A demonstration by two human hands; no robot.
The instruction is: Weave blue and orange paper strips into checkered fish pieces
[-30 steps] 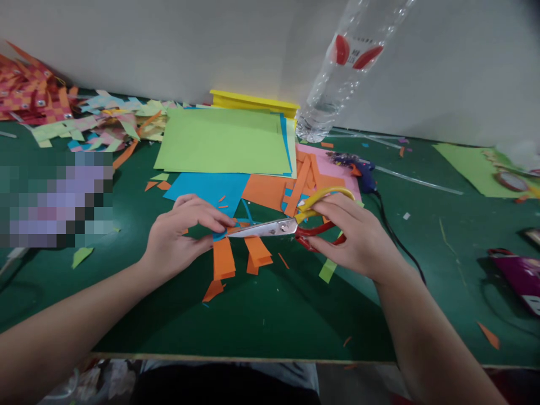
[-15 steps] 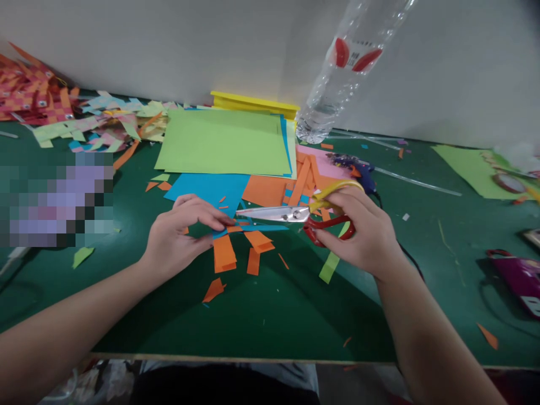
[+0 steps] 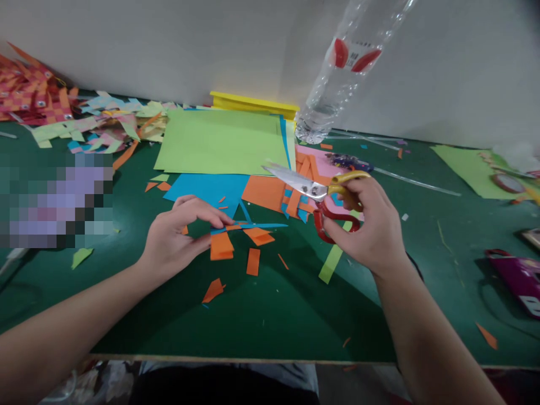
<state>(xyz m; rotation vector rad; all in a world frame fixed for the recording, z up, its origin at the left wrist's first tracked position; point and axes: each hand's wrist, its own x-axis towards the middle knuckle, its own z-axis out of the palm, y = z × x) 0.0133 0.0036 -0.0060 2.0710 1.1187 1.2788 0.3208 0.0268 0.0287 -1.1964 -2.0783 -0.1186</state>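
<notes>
My left hand (image 3: 175, 233) pinches a folded paper piece (image 3: 221, 245) of blue and orange strips, its narrow blue end pointing right. My fingers partly hide it. Scissors (image 3: 317, 191) with one yellow and one red handle are in my right hand (image 3: 373, 225), thumb in the red loop. Their blades point up and left, over the orange sheet and clear of the held piece. Below lie loose orange scraps (image 3: 253, 262). A woven blue and orange paper piece (image 3: 298, 198) rests just behind the scissors, and a green strip (image 3: 331, 263) lies under my right hand.
Green sheets (image 3: 223, 140) are stacked at the back, a blue sheet (image 3: 198, 188) in front. A clear bottle (image 3: 333, 84) stands by the wall. Woven red-orange paper pieces (image 3: 37, 101) are heaped far left. A purple object (image 3: 514, 278) is at the right edge.
The scissors have moved right and away from the held paper, and their blades have swung upward. My left hand has stayed nearly in place with the paper.
</notes>
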